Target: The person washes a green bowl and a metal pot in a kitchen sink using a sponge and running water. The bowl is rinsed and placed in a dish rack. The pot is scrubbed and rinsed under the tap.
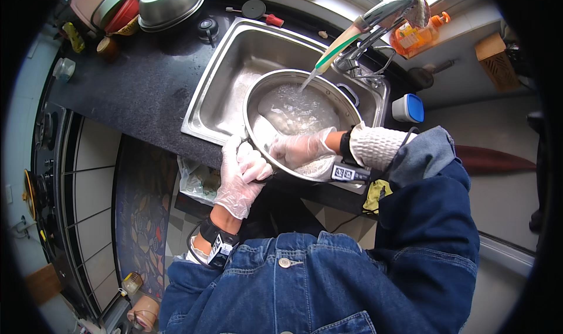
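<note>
A wide metal pot sits tilted toward me in the steel sink, with water in it. From the tap's hose, wrapped in beige and green, a stream falls into the pot. My left hand, in a clear thin glove, is closed on the pot's near left side, at its handle. Inside the pot, my gloved right hand presses low against the near wall with curled fingers. Whitish matter shows beside and beneath it; what the fingers hold is hidden. The pot's far handle points toward the tap.
Stacked metal basins stand at the far left of the dark counter. Behind the sink are an orange soap bottle and the chrome faucet. A blue-lidded tub stands right of the sink. A plastic bag hangs below the counter.
</note>
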Available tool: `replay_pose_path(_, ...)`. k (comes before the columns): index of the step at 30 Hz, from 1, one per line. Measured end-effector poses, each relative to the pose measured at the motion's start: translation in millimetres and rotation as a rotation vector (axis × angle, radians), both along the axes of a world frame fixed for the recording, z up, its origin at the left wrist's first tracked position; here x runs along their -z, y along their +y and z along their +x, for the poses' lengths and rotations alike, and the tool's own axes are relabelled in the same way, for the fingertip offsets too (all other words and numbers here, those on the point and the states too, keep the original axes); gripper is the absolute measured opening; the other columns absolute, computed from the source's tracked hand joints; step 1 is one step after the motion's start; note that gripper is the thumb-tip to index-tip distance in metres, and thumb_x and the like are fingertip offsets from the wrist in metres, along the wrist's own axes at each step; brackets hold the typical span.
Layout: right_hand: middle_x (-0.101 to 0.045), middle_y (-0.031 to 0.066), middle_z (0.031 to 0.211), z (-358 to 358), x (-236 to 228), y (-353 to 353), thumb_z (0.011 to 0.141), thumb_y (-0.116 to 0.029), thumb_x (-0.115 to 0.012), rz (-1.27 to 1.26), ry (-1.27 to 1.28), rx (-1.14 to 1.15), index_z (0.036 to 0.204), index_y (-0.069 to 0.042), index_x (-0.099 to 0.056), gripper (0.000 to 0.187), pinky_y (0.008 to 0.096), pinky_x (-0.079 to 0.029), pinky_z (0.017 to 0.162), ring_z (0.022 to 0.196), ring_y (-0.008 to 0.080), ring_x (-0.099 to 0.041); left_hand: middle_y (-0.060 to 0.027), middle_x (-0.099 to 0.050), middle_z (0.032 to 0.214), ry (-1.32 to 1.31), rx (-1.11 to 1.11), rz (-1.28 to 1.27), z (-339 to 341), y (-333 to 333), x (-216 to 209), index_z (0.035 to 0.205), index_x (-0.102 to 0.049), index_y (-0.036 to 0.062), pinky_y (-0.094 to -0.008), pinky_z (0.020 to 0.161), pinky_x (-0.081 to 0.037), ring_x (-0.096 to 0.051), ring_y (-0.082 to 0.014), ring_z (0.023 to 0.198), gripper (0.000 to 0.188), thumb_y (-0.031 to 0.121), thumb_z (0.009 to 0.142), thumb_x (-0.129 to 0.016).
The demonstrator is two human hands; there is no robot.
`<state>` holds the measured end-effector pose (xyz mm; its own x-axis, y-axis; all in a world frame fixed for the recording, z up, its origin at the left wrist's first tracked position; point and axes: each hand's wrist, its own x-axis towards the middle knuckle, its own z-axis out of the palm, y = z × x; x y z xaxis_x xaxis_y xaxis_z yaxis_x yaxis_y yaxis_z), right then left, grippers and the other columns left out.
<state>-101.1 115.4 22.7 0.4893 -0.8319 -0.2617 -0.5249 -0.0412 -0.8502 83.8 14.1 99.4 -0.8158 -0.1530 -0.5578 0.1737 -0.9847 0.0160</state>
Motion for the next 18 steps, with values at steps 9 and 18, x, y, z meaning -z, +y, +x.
replay_pose_path(9,-0.061,0.011,0.091,-4,-4,29,0.066,0.0,-0.058,0.479,0.005,0.272,0.092,-0.004,-0.063,0.026,0.0315,-0.045,0.079,0.087,0.0223,-0.057,0.0066,-0.02,0.037,-0.033,-0.003,0.004,2,2,-3,0.045,-0.025,0.0216,-0.0261,0.039,-0.022,-0.019,-0.0099,0.029,0.052,0.037,0.092,-0.039)
replay_pose_path(18,-0.061,0.0137,0.095,-6,4,21,0.066,0.004,-0.054,0.369,0.072,0.115,0.095,-0.005,-0.062,0.032,0.0332,-0.044,0.08,0.09,0.0276,-0.056,0.0073,-0.022,0.038,-0.019,-0.012,-0.021,6,3,0,0.047,-0.028,0.0209,-0.0261,0.039,-0.024,-0.021,-0.009,0.029,0.05,0.037,0.093,-0.037)
